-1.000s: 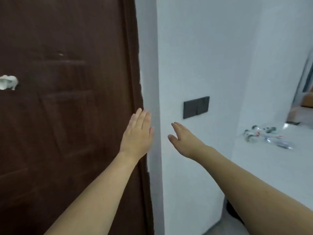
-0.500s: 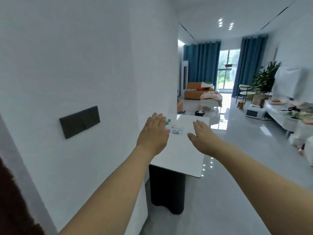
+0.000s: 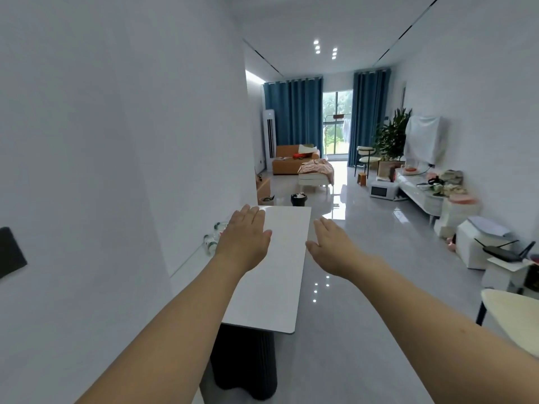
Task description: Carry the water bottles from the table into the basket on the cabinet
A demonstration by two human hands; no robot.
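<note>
Swung round from the door and closer now, so both arms are out front over the white bench (image 3: 280, 275): left hand (image 3: 243, 239) and right hand (image 3: 332, 246) flat, fingers spread, holding nothing. Just past the left hand, hard against the wall side of the bench, lie the water bottles (image 3: 214, 236), clear ones on their sides, partly hidden by it. Looks like the walk-up-and-reach step to me; next she needs to step in, drop the left hand and close it round a bottle, and I can't see the basket anywhere.
</note>
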